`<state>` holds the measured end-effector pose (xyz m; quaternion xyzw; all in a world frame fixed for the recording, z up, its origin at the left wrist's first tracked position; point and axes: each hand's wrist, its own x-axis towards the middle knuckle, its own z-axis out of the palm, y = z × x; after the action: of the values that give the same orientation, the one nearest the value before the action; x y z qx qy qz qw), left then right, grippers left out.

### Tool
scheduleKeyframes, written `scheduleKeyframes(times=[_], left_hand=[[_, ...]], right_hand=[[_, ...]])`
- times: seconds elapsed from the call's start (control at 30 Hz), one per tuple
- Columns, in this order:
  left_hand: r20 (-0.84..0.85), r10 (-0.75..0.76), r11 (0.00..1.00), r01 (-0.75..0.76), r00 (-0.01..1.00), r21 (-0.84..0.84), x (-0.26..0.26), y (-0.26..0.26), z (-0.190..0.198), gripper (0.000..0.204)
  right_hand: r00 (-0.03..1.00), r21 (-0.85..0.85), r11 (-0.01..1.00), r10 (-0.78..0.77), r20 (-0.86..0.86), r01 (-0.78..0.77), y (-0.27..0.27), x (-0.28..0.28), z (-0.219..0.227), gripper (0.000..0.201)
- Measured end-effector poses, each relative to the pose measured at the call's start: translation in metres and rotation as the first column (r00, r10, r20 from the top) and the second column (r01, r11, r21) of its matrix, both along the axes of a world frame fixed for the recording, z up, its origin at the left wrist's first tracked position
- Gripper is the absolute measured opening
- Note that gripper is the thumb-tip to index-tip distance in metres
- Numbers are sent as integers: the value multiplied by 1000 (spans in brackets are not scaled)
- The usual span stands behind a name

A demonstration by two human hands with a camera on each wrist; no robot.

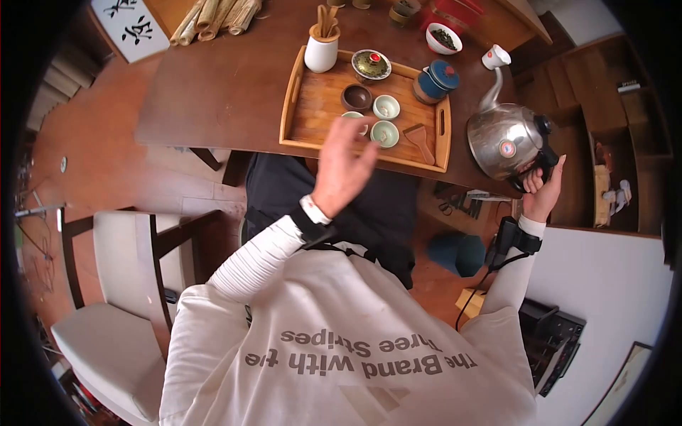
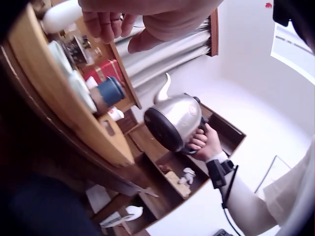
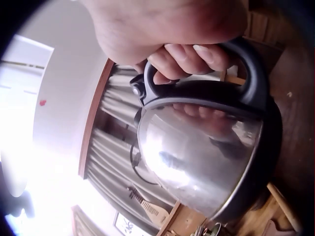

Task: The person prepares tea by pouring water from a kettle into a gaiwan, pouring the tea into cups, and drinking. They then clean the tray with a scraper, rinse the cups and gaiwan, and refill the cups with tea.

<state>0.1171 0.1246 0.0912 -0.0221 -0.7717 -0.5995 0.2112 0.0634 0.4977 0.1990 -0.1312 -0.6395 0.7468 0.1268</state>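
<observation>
My right hand (image 1: 544, 193) grips the black handle (image 3: 256, 73) of a shiny steel kettle (image 1: 501, 138), at the right end of the table. The kettle's thin spout points away from me. My left hand (image 1: 342, 170) hovers at the near edge of a wooden tray (image 1: 444, 156), holding nothing, its fingers loosely bent beside the small cups. On the tray are a dark cup (image 1: 356, 98) and pale green cups (image 1: 384, 134), one partly hidden by the left hand. Behind them stand a patterned lidded bowl (image 1: 371, 65) and a blue-and-brown lidded pot (image 1: 435, 82).
A white holder (image 1: 322, 54) with wooden tools stands on the tray's far left, and a brown flat tool (image 1: 420, 143) lies near right. Beyond the tray are a white bowl of dark leaves (image 1: 443, 39) and a white cup (image 1: 496, 57). A bin (image 1: 457, 253) stands below.
</observation>
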Motion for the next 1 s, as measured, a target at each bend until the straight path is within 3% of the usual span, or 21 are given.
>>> scheduleKeyframes(times=[0.03,0.1,0.2,0.33,0.4,0.67,0.77,0.87,0.9,0.93,1.0], left_hand=[[12,44,995,-43,999,-94,-5,-11,-8,41],[21,148,948,-136,989,-289,-12,-26,-26,42],[41,220,841,-168,975,-515,-20,-34,-39,52],[79,191,802,-109,978,-588,-28,-34,-41,58],[182,162,830,-34,970,-557,-32,-31,-39,61],[211,137,793,21,968,-609,-37,-31,-38,65],[182,131,830,-8,975,-558,-31,-33,-36,72],[142,104,912,-37,984,-409,-31,-49,-34,60],[110,113,925,-64,988,-374,-36,-58,-37,48],[97,133,920,-87,986,-382,-43,-70,-38,48],[121,216,936,-170,969,-307,-69,-105,-36,38]], right_hand=[[1000,-19,1000,-13,-1,13,2,-2,-11,58],[962,-48,961,-272,-16,271,2,-9,-31,54],[930,-37,929,-368,-15,367,17,-18,-69,50],[889,-111,883,-459,6,456,25,-29,-104,46],[865,-164,854,-502,-4,494,25,-34,-119,45],[792,-227,769,-610,15,597,18,-44,-146,40],[814,-175,800,-581,11,574,22,-45,-154,38],[843,-96,844,-534,-64,527,34,-48,-169,36],[857,4,860,-508,-87,510,37,-43,-170,38],[871,105,866,-479,-109,489,45,-36,-173,39],[809,68,831,-514,-286,552,76,-30,-206,43]])
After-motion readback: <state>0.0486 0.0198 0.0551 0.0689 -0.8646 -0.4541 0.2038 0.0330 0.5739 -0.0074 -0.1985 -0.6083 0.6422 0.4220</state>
